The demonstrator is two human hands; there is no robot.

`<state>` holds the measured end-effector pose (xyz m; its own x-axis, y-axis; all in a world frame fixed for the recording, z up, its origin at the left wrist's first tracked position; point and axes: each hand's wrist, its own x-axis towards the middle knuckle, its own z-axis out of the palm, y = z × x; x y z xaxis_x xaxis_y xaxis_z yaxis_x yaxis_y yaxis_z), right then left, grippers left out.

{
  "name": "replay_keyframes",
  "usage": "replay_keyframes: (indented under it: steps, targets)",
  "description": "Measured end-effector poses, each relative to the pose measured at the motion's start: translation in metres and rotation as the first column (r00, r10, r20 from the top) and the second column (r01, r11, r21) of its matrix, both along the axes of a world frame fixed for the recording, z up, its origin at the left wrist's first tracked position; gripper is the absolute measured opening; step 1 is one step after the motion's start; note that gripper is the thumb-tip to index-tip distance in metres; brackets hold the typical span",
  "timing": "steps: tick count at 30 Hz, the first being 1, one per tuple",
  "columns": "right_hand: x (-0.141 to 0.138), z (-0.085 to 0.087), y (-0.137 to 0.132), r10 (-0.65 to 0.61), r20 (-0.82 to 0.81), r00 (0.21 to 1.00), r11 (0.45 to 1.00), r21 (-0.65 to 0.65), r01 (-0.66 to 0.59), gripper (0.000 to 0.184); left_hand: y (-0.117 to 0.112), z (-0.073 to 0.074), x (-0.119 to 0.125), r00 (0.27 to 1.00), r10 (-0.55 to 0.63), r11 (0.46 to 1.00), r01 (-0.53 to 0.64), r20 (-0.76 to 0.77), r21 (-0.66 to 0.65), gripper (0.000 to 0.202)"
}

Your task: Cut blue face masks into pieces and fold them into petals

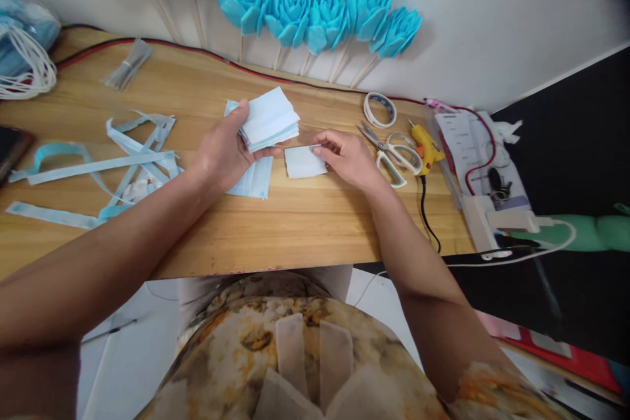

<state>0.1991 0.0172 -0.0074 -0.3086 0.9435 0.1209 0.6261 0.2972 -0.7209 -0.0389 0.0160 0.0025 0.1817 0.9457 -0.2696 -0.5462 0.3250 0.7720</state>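
A stack of pale blue and white fabric pieces (270, 115) rests in my left hand (221, 151), thumb on top and fingers underneath. Below that hand, a larger light blue sheet (256, 180) lies on the wooden table (305, 230). My right hand (347, 157) pinches the right edge of a single small pale piece (302, 162), just right of the stack. To the right of this hand lie scissors (394, 154) with white handles.
Cut blue strips (103, 164) lie tangled at left. A tape roll (380, 109) and a yellow glue gun (426, 147) lie at right, near a power strip (480, 223). Blue fabric flowers (327, 16) on sticks lean against the wall. A cable (207, 52) runs along the back.
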Motion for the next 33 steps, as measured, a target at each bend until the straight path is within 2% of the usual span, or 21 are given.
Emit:
replay_keyframes:
  steps: [2, 5, 8, 11, 16, 20, 26, 33]
  targets:
    - [-0.001, 0.004, -0.002, -0.036, 0.056, 0.998, 0.989, 0.143, 0.028, 0.016, 0.000, -0.001, 0.001, 1.000, -0.017, 1.000, 0.017, -0.010, 0.022, 0.027]
    - [-0.005, 0.011, -0.007, -0.117, -0.001, 0.993, 0.939, 0.326, 0.111, 0.022, -0.003, -0.004, 0.003, 0.993, -0.099, 0.991, 0.104, -0.066, 0.084, 0.037]
    - [-0.010, 0.016, -0.013, -0.132, -0.085, 0.988, 0.889, 0.431, 0.156, 0.027, -0.008, -0.008, 0.004, 0.972, -0.184, 0.965, 0.207, -0.147, 0.159, 0.043]
    - [-0.014, 0.017, -0.017, -0.084, -0.096, 0.992, 0.866, 0.486, 0.121, 0.026, -0.013, -0.010, 0.005, 0.942, -0.238, 0.928, 0.293, -0.236, 0.232, 0.048]
    - [-0.019, 0.017, -0.019, -0.053, -0.049, 0.997, 0.884, 0.462, 0.070, 0.027, -0.019, -0.005, 0.004, 0.876, -0.294, 0.869, 0.411, -0.382, 0.275, 0.058]
    - [-0.021, 0.017, -0.021, -0.082, -0.046, 0.996, 0.923, 0.373, 0.093, 0.014, -0.019, -0.005, 0.003, 0.856, -0.304, 0.858, 0.437, -0.418, 0.270, 0.053]
    - [-0.022, 0.018, -0.021, -0.106, -0.084, 0.991, 0.931, 0.343, 0.129, 0.018, -0.016, -0.011, 0.003, 0.871, -0.334, 0.863, 0.436, -0.361, 0.254, 0.041]
    - [-0.021, 0.018, -0.019, -0.121, -0.074, 0.990, 0.929, 0.344, 0.139, 0.022, -0.016, -0.011, 0.006, 0.918, -0.350, 0.900, 0.385, -0.185, 0.204, 0.045]
